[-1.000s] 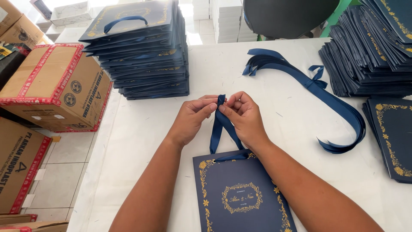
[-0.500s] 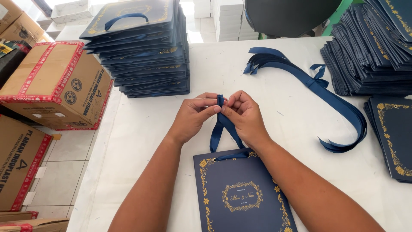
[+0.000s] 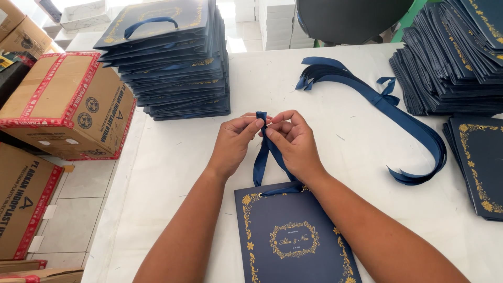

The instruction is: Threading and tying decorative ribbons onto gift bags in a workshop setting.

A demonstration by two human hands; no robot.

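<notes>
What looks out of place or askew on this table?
Little stands out. The loose bundle of navy satin ribbons sprawls across the white table in a long curve rather than lying coiled. Both the left hand and right hand pinch the navy ribbon handle of the flat navy gold-patterned bag.

Navy bag with gold floral border, navy ribbon, white table, red-taped brown box.

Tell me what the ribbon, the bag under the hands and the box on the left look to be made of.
Ribbon: woven satin by the look, soft sheen, drapes limp between left hand and right hand.
Bag: stiff matte card or paper, probably; it lies flat with crisp edges and gold ornament print.
Box: brown corrugated cardboard, dull, edges sealed with red-and-white tape.
</notes>
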